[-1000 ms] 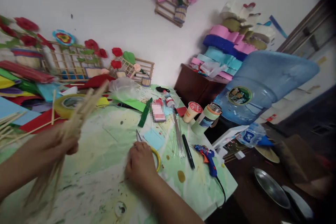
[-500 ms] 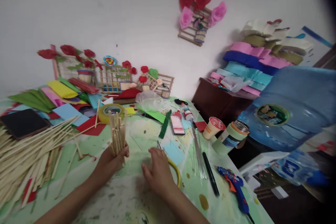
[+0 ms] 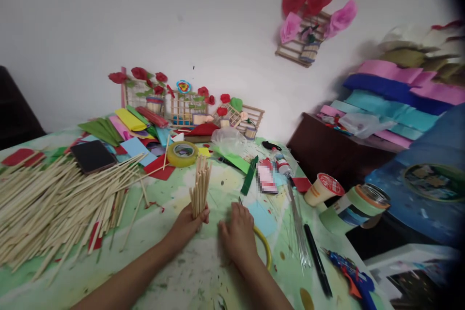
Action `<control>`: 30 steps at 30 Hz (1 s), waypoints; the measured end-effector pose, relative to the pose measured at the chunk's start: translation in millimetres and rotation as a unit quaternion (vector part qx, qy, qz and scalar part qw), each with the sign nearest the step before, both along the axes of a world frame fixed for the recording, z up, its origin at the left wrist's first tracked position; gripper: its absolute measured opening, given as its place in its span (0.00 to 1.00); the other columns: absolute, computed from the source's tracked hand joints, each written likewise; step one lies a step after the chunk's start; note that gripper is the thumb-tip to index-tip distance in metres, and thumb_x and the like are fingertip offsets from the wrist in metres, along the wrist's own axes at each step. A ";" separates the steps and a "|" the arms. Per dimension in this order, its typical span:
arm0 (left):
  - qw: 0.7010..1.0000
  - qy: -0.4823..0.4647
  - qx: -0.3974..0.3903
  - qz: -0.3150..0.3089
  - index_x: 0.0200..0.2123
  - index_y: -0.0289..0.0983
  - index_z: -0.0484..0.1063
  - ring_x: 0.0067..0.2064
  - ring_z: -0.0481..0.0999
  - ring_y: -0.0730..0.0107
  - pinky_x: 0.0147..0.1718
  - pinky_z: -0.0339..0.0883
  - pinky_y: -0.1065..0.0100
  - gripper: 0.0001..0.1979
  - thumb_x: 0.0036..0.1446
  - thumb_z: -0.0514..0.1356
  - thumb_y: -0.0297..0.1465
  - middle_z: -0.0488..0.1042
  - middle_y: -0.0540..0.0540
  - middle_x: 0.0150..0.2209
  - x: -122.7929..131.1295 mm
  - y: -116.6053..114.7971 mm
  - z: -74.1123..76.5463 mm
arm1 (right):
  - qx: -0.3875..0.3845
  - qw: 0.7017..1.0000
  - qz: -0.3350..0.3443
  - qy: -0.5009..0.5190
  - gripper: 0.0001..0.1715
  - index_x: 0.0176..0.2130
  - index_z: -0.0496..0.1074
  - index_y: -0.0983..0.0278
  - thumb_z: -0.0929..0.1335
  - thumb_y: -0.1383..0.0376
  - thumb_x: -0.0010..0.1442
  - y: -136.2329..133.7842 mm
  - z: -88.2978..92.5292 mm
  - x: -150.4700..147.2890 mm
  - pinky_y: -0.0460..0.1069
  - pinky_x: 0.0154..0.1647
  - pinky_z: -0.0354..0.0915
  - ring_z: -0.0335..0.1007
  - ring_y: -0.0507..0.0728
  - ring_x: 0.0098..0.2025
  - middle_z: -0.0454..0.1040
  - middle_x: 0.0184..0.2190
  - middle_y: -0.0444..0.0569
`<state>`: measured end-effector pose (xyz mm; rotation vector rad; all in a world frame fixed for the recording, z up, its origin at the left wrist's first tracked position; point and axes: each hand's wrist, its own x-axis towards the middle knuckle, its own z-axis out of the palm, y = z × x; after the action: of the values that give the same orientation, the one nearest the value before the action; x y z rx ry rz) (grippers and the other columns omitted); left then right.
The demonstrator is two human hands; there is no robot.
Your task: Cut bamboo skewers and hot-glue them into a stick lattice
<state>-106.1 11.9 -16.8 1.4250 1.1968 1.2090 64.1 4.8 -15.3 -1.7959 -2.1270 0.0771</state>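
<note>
My left hand (image 3: 189, 225) is closed around a bundle of thin wooden sticks (image 3: 200, 185), holding it upright with its lower end on the table. My right hand (image 3: 238, 237) rests on the table just to the right, fingers curled over yellow-handled scissors (image 3: 267, 252); only a yellow loop and a bit of blade show. A big loose pile of the same sticks (image 3: 58, 203) lies to the left of my left hand.
Tape roll (image 3: 182, 153), coloured paper sheets (image 3: 125, 131), a dark pad (image 3: 92, 156) and stick frames with paper flowers (image 3: 185, 106) at the back. Right: metal wires (image 3: 298, 223), black pen (image 3: 317, 260), blue glue gun (image 3: 350, 281), paper cup (image 3: 322, 189), jar (image 3: 358, 206), water bottle (image 3: 425, 189).
My left hand swung the stick bundle from a blurred slant to upright on the table near my right hand. The view turned left, bringing the big stick pile into sight.
</note>
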 end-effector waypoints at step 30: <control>0.998 0.046 -0.046 0.005 0.32 0.38 0.63 0.26 0.66 0.67 0.28 0.60 0.68 0.15 0.51 0.54 0.45 0.67 0.51 0.23 -4.6 2.3 -4.2 | 0.019 0.928 -0.354 -0.113 0.20 0.40 0.68 0.76 0.60 0.61 0.56 -92.6 45.7 204.7 0.60 0.48 0.56 0.65 0.70 0.45 0.70 0.38 0.68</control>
<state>-110.7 14.2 -21.0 1.4206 1.3058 1.0914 268.8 -87.8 30.3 -2.5247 -1.4590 -0.3661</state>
